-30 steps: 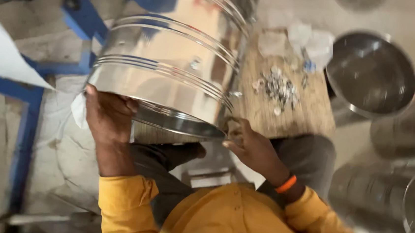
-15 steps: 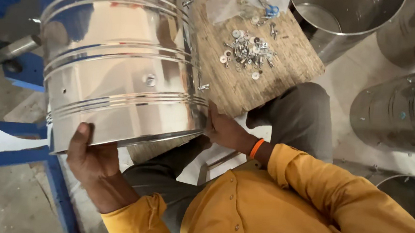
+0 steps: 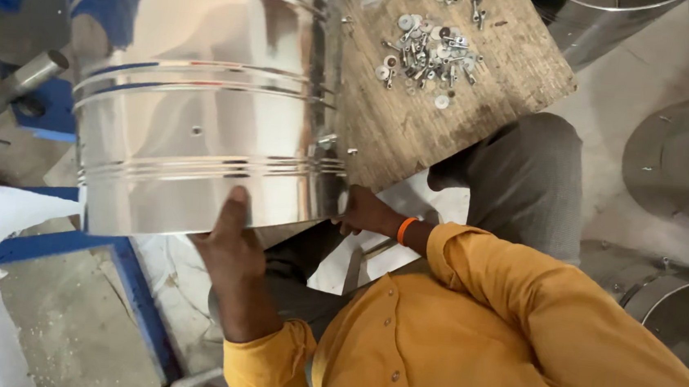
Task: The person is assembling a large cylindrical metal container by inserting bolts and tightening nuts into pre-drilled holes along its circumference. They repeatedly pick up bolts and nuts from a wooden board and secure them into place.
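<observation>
A large shiny steel drum (image 3: 196, 100) with ribbed bands lies tilted across my lap. My left hand (image 3: 230, 246) grips its near rim from below, thumb up against the outer wall. My right hand (image 3: 363, 213), with an orange band at the wrist, holds the rim at the drum's right side, next to a small bolt that sticks out of the wall. Its fingers are partly hidden behind the rim.
A wooden board (image 3: 450, 95) with several loose bolts, nuts and washers (image 3: 429, 57) lies just right of the drum. More steel drums (image 3: 687, 155) stand at the right and top right. A blue metal frame (image 3: 45, 244) and a grey pipe (image 3: 8, 89) are at the left.
The drum has turned and swung closer across the view. My left hand has slid along the near rim toward the middle. My right hand stays at the rim's right side.
</observation>
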